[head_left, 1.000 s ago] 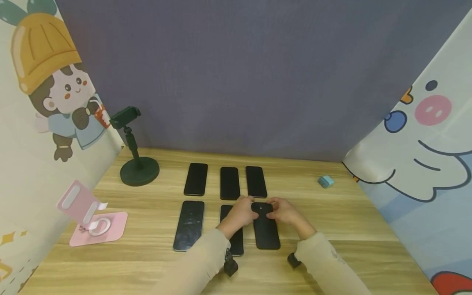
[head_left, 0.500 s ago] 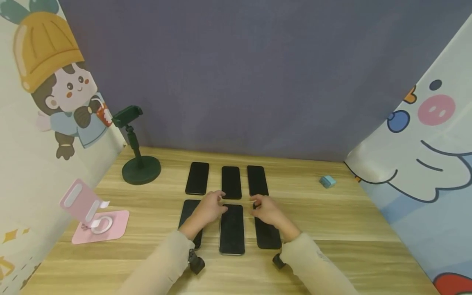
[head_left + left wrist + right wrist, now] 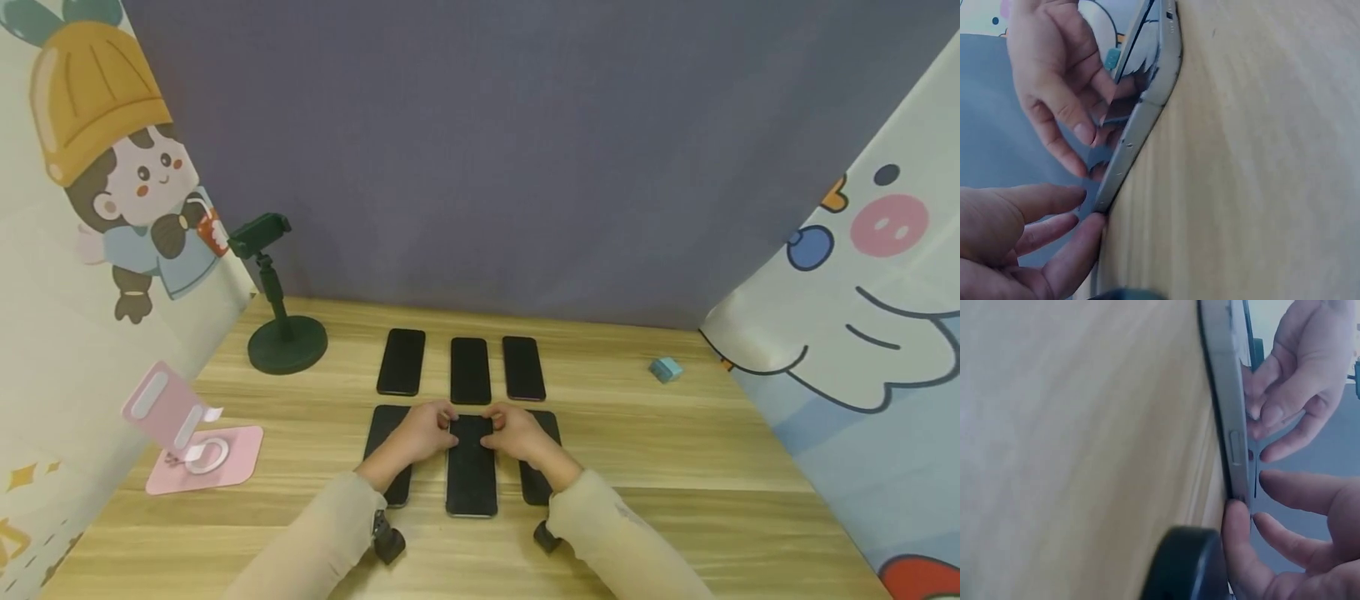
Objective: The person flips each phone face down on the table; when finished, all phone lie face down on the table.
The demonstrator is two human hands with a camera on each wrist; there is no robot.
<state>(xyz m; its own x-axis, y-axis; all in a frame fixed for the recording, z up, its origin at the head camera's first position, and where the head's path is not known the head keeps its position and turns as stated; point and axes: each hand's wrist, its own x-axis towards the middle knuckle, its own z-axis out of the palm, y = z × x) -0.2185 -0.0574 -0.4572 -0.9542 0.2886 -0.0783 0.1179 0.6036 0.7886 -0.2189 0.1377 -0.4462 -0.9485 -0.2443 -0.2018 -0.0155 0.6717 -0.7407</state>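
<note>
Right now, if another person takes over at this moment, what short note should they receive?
Left hand: fingers touch the left edge of the middle front phone.
Right hand: fingers touch its right edge.
The phone lies flat on the table; neither hand has lifted it.
Six phones in two rows: back row of three untouched; left front phone and right front phone lie partly under the wrists.
Done: both hands placed on the middle phone.
Left: likely gripping or lifting it.

Six phones (image 3: pixel 471 463), two stands (image 3: pixel 279 333)
</note>
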